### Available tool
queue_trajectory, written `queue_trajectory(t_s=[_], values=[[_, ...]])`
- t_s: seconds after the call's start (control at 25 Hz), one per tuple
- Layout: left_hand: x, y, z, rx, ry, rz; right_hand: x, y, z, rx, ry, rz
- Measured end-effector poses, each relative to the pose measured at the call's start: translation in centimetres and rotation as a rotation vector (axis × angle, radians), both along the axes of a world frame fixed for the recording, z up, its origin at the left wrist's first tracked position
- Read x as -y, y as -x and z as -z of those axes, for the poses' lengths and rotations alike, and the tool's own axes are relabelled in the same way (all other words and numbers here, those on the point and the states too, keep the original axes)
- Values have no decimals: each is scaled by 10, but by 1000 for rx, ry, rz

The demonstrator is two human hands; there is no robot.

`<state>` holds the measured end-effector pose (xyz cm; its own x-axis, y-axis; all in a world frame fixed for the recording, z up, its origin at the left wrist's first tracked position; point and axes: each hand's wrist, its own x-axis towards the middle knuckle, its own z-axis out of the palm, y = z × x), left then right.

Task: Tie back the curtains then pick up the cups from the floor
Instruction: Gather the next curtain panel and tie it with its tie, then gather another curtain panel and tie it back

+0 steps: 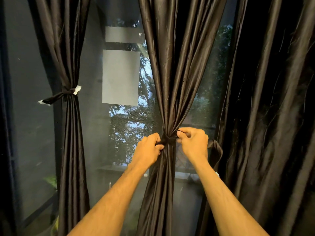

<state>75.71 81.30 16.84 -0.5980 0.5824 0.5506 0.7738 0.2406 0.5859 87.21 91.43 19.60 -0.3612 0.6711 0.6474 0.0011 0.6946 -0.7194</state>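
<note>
Black tie round curtain at window, in pinch grip: left hand, right hand.

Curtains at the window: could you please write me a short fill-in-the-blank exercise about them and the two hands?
1. The tie on the left curtain has ____ tips.
2. The left hand and the right hand both grip the strip round the ____ curtain of the three.
3. The loose end of that strip hangs beside the ____ hand.
Missing words: white; middle; right.
</note>
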Motion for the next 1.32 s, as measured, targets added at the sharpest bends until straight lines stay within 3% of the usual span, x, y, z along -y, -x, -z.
queue_trajectory(t_s=[0.12,0.32,0.48,0.72,0.92,1.32], values=[[9,-1,-4,-148,123,-105,-4,0,-10,4,30,12],[15,2,-10,-154,230,-136,-7,1,-20,100,16,-13],[9,-2,-6,-45,228,-108,-18,-1,-19,150,32,-43],[5,-24,12,312,79,-138,-25,-12,7,171,31,-133],[-5,-54,24,374,125,-153,-39,-27,41,228,81,-164],[-65,-108,41,382,-43,-9,-72,-86,76,209,86,-91]])
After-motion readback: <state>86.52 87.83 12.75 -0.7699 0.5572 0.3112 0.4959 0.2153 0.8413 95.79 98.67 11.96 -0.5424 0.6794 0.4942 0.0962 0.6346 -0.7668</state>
